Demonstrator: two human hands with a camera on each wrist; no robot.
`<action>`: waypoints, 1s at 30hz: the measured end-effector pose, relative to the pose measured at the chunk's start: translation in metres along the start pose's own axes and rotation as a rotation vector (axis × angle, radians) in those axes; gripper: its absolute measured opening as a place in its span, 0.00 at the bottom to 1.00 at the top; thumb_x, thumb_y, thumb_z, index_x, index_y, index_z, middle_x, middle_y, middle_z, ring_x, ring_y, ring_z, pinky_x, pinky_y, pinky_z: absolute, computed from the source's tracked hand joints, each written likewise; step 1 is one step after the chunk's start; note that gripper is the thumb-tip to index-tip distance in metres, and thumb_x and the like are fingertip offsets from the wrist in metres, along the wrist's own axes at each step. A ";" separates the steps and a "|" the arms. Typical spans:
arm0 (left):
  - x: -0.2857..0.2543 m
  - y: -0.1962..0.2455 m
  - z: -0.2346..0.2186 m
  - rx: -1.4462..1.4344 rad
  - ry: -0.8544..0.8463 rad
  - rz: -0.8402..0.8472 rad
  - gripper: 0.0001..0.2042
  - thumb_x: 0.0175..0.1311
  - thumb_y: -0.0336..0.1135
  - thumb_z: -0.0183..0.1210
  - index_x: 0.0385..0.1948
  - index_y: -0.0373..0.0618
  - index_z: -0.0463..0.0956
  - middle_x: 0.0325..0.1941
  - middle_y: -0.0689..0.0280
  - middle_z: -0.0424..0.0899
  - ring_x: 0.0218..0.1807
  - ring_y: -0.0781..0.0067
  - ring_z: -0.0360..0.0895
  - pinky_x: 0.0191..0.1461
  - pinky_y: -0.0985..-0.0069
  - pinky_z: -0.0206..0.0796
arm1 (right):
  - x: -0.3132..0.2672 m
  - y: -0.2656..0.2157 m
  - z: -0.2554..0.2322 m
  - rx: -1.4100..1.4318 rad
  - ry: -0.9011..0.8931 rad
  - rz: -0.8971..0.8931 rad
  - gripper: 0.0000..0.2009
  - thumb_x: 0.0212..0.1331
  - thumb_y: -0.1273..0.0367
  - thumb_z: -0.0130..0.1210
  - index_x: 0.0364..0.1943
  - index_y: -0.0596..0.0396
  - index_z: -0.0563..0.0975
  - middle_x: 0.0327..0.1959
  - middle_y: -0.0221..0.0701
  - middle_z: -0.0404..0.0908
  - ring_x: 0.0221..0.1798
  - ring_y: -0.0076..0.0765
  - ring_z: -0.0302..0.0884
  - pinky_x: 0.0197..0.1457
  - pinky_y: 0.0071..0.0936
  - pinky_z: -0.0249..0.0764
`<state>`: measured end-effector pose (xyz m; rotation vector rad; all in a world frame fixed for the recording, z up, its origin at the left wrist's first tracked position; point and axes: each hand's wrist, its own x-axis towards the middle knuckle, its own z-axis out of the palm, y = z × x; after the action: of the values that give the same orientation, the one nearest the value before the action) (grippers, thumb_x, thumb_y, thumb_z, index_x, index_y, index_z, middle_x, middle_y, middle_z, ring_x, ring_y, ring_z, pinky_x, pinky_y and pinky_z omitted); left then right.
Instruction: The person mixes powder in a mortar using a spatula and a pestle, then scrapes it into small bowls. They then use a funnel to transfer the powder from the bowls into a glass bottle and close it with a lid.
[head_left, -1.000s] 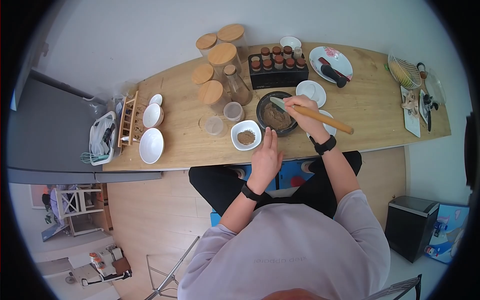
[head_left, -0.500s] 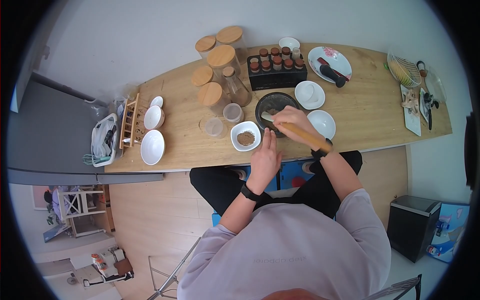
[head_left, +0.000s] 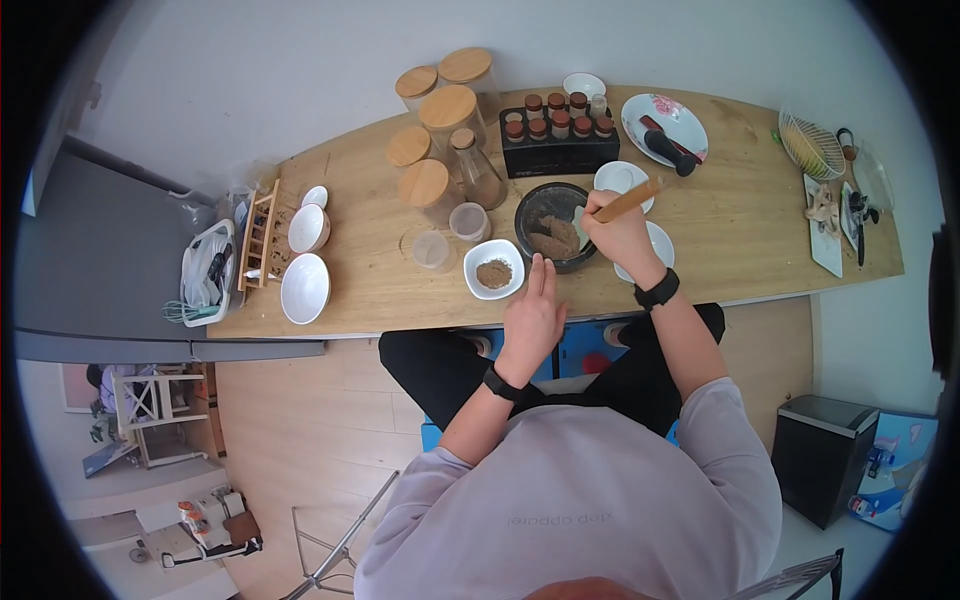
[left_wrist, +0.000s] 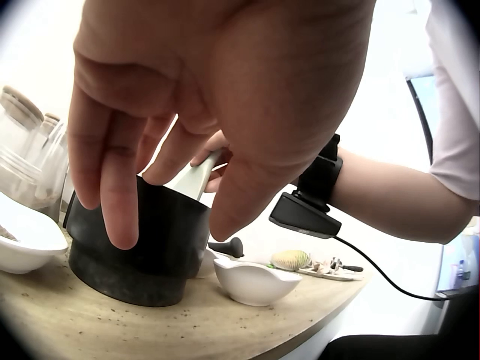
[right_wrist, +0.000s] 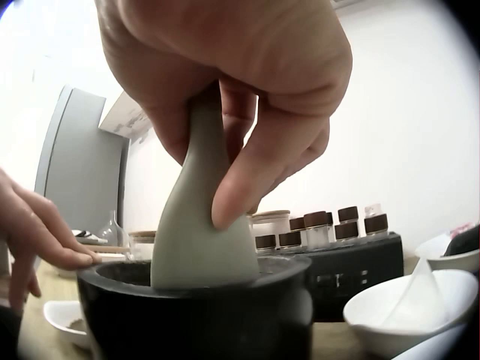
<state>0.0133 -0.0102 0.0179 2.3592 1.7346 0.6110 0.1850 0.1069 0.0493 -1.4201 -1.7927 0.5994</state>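
Observation:
A black mortar (head_left: pixel 523 226) stands on the table with brown powder (head_left: pixel 553 240) heaped inside. My right hand (head_left: pixel 618 232) grips a spatula (head_left: pixel 630 198) with a wooden handle and pale green head. In the right wrist view the spatula's broad head (right_wrist: pixel 201 240) reaches down inside the mortar's rim (right_wrist: pixel 101 281), its lower edge hidden. Straight fingers of my left hand (head_left: pixel 535 312) rest at the mortar's near side; the left wrist view shows them along its outer wall (left_wrist: pixel 169 232). Left of the mortar sits a square white bowl (head_left: pixel 470 277) holding some brown powder (head_left: pixel 493 273).
Behind the mortar is a black rack (head_left: pixel 560 158) of brown-capped jars. Several wooden-lidded canisters (head_left: pixel 425 185) and two small clear cups stand to the left. White bowls (head_left: pixel 655 250) lie on the right, beyond them a floral plate (head_left: pixel 650 108) with a black-ended tool.
My right hand swept the spatula toward the mortar's near side, then back to its right wall. The handle now points up and right instead of down and right. My left hand stayed put.

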 end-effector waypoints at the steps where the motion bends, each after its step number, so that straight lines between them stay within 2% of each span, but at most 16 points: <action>1: 0.000 0.001 -0.001 -0.003 -0.007 -0.007 0.33 0.56 0.35 0.66 0.64 0.32 0.65 0.70 0.46 0.67 0.45 0.52 0.84 0.44 0.66 0.78 | 0.002 -0.003 0.003 0.057 -0.011 0.039 0.05 0.48 0.72 0.59 0.26 0.58 0.77 0.22 0.39 0.79 0.28 0.44 0.77 0.34 0.36 0.71; 3: 0.000 0.001 -0.002 -0.007 -0.021 -0.005 0.33 0.56 0.34 0.66 0.64 0.32 0.66 0.70 0.46 0.67 0.45 0.52 0.84 0.44 0.66 0.79 | 0.006 -0.008 0.006 0.173 -0.025 0.126 0.05 0.50 0.73 0.58 0.25 0.60 0.76 0.21 0.35 0.78 0.25 0.35 0.75 0.32 0.33 0.69; 4: 0.000 0.000 -0.002 -0.009 -0.025 0.001 0.33 0.56 0.34 0.66 0.64 0.31 0.66 0.70 0.46 0.66 0.45 0.52 0.84 0.44 0.66 0.79 | 0.009 -0.006 0.007 0.187 -0.002 0.134 0.05 0.49 0.70 0.58 0.26 0.59 0.78 0.21 0.40 0.79 0.27 0.43 0.78 0.32 0.35 0.70; 7: 0.000 -0.002 -0.002 -0.024 -0.002 0.017 0.33 0.56 0.34 0.66 0.63 0.31 0.66 0.70 0.46 0.67 0.45 0.51 0.84 0.45 0.66 0.79 | 0.015 -0.017 -0.007 0.113 0.041 0.105 0.06 0.49 0.69 0.59 0.27 0.58 0.79 0.23 0.41 0.81 0.30 0.48 0.81 0.35 0.38 0.73; 10: 0.001 0.000 -0.003 -0.018 0.006 0.001 0.32 0.56 0.35 0.66 0.63 0.31 0.67 0.69 0.46 0.67 0.45 0.51 0.84 0.45 0.66 0.79 | 0.017 -0.013 -0.007 -0.134 -0.034 0.189 0.08 0.48 0.67 0.59 0.27 0.57 0.79 0.25 0.44 0.82 0.35 0.54 0.82 0.40 0.41 0.76; 13: 0.002 0.002 -0.001 -0.024 -0.010 -0.013 0.32 0.56 0.35 0.65 0.63 0.31 0.67 0.69 0.46 0.67 0.45 0.51 0.84 0.45 0.66 0.79 | 0.016 -0.012 0.008 -0.056 -0.041 0.267 0.08 0.48 0.66 0.59 0.27 0.58 0.79 0.27 0.46 0.83 0.39 0.58 0.82 0.44 0.45 0.77; 14: 0.002 0.002 -0.001 -0.025 -0.015 -0.018 0.32 0.56 0.35 0.65 0.63 0.31 0.67 0.69 0.46 0.67 0.45 0.51 0.84 0.45 0.66 0.79 | 0.016 -0.010 0.015 0.014 0.016 0.238 0.08 0.48 0.66 0.59 0.26 0.58 0.79 0.25 0.44 0.82 0.35 0.56 0.82 0.41 0.43 0.76; 17: 0.001 0.001 -0.004 -0.017 -0.030 -0.009 0.32 0.57 0.35 0.65 0.63 0.31 0.67 0.69 0.46 0.67 0.45 0.52 0.84 0.45 0.66 0.78 | 0.023 -0.004 0.018 0.212 0.032 0.321 0.08 0.48 0.67 0.59 0.25 0.58 0.77 0.21 0.41 0.80 0.29 0.50 0.80 0.36 0.39 0.74; 20: 0.000 -0.002 -0.004 -0.012 0.004 0.024 0.32 0.57 0.35 0.65 0.63 0.31 0.66 0.69 0.46 0.68 0.45 0.52 0.84 0.44 0.66 0.78 | 0.020 -0.013 0.010 0.257 0.076 0.237 0.07 0.48 0.68 0.58 0.24 0.59 0.76 0.19 0.38 0.77 0.25 0.43 0.76 0.32 0.37 0.71; 24: 0.002 0.000 0.002 0.001 0.013 0.014 0.32 0.56 0.35 0.65 0.64 0.32 0.67 0.69 0.46 0.68 0.45 0.52 0.84 0.44 0.66 0.78 | 0.015 -0.028 0.015 0.355 0.040 0.132 0.06 0.50 0.70 0.58 0.25 0.58 0.76 0.19 0.38 0.76 0.24 0.40 0.76 0.31 0.34 0.70; 27: 0.001 -0.001 0.000 0.000 -0.016 0.002 0.33 0.56 0.35 0.65 0.64 0.32 0.66 0.69 0.46 0.68 0.45 0.52 0.84 0.45 0.66 0.78 | 0.014 -0.007 0.031 0.244 -0.007 0.171 0.06 0.50 0.70 0.58 0.25 0.59 0.76 0.19 0.38 0.77 0.24 0.38 0.76 0.31 0.32 0.70; 28: 0.000 -0.001 -0.001 0.000 -0.020 0.005 0.33 0.56 0.35 0.65 0.64 0.32 0.66 0.69 0.46 0.68 0.46 0.52 0.84 0.45 0.66 0.78 | 0.015 0.007 0.033 0.348 0.014 0.215 0.05 0.50 0.70 0.58 0.25 0.59 0.77 0.19 0.36 0.77 0.24 0.35 0.77 0.31 0.31 0.71; 30: 0.001 -0.002 -0.003 0.007 -0.013 0.006 0.33 0.56 0.35 0.65 0.64 0.31 0.66 0.69 0.46 0.67 0.46 0.52 0.84 0.45 0.66 0.78 | 0.019 0.013 0.022 0.302 -0.019 0.215 0.05 0.49 0.70 0.59 0.25 0.59 0.77 0.19 0.35 0.77 0.24 0.34 0.77 0.30 0.30 0.71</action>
<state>0.0103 -0.0090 0.0198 2.3689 1.7272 0.5907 0.1739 0.1303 0.0316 -1.4065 -1.4979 0.9542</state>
